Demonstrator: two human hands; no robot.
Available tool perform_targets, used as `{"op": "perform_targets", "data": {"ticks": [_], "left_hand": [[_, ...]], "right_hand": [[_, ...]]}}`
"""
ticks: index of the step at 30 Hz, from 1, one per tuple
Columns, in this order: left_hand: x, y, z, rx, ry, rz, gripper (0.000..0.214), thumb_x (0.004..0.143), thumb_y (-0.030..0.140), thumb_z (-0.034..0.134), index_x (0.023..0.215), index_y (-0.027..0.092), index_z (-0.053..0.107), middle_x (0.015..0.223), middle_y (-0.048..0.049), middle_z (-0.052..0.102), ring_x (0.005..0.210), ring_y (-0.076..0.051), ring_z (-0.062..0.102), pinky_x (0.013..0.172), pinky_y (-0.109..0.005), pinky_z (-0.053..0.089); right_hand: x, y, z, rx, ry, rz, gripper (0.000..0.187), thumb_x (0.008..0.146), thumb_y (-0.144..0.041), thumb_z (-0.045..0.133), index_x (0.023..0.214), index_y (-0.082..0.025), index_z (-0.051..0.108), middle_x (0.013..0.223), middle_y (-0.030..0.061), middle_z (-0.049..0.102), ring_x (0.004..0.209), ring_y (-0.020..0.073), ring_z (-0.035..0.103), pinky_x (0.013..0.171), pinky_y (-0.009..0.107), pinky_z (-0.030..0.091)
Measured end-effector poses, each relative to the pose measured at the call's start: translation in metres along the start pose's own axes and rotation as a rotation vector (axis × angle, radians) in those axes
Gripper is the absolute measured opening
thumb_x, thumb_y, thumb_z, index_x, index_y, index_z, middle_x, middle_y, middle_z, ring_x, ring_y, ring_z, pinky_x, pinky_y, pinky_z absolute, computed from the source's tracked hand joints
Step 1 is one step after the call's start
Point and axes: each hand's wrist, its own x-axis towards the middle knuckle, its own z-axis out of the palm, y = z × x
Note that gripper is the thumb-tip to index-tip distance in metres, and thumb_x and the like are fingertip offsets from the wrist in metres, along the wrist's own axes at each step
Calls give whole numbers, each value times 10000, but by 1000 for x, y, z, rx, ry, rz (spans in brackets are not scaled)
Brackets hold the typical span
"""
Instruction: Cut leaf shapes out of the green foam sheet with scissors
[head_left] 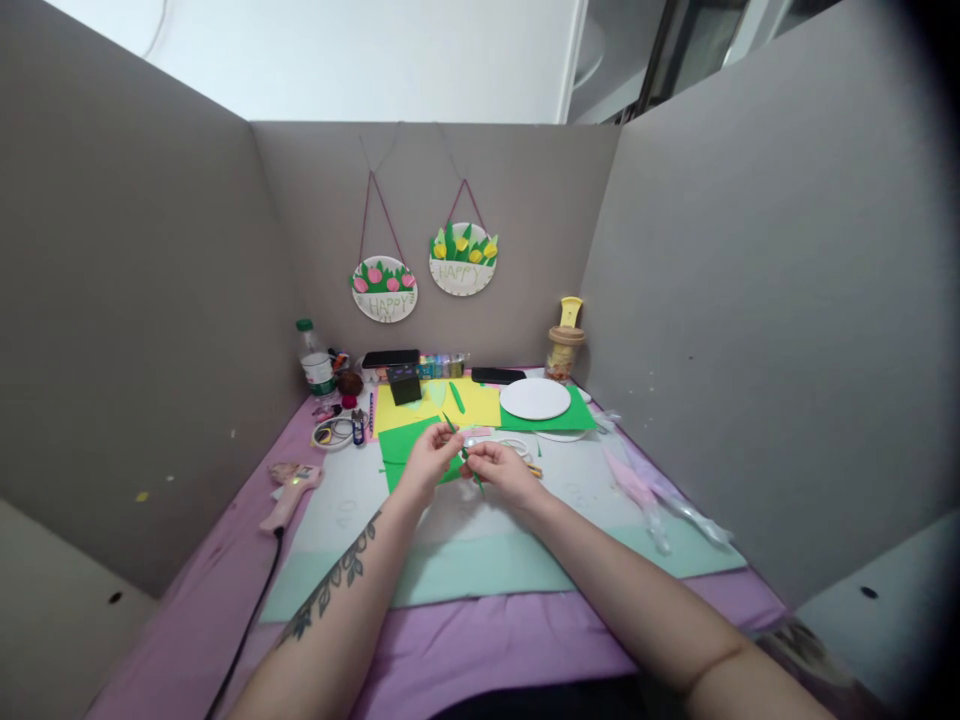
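My left hand (427,458) and my right hand (501,468) meet over the middle of the table, fingers pinched together. Between them is a small green paper piece (455,430), a thin strip sticking up from my left fingertips and down near my right fingers. Both hands hover above a green paper sheet (401,445) lying on a pale mat (480,540). Behind it lies a yellow sheet (442,405) with a green strip on it. A white round plate (535,398) rests on another green sheet at the right.
A pink glue gun (289,490) with a black cord lies at the left. Scissors (337,432), a water bottle (315,362), a black box and small jars stand at the back. Two decorated plates (424,275) hang on the grey partition walls. Clear plastic wrappers (660,500) lie right.
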Motion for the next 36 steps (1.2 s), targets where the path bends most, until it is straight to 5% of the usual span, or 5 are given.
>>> {"op": "perform_targets", "data": {"ticks": [13, 24, 31, 36], "left_hand": [[0, -2, -4, 35, -71, 25, 370, 626, 392, 761, 867, 129, 665, 632, 15, 557, 508, -68, 423, 456, -202, 263], [5, 0, -10, 27, 161, 21, 369, 632, 427, 730, 551, 157, 492, 502, 70, 350, 448, -46, 273, 428, -213, 171], [17, 7, -30, -43, 274, 17, 339, 586, 430, 748, 650, 124, 617, 530, 47, 455, 458, -45, 306, 423, -207, 177], [17, 5, -29, -56, 309, 4, 431, 582, 497, 742, 777, 128, 633, 735, -16, 595, 527, -56, 395, 431, -192, 217]], "right_hand": [[4, 9, -4, -8, 40, 12, 325, 680, -464, 665, 770, -164, 579, 700, 24, 667, 546, 110, 522, 541, 241, 361], [-3, 5, 5, 44, 105, -39, 236, 646, -256, 668, 850, -205, 560, 573, -37, 630, 626, 173, 649, 628, 272, 453], [-5, 6, 5, -70, 82, -60, 236, 658, -255, 634, 872, -202, 549, 601, -22, 651, 562, 149, 602, 536, 244, 407], [-2, 8, 3, -49, 139, -66, 249, 656, -252, 616, 884, -199, 532, 593, -29, 639, 553, 143, 585, 534, 240, 401]]}}
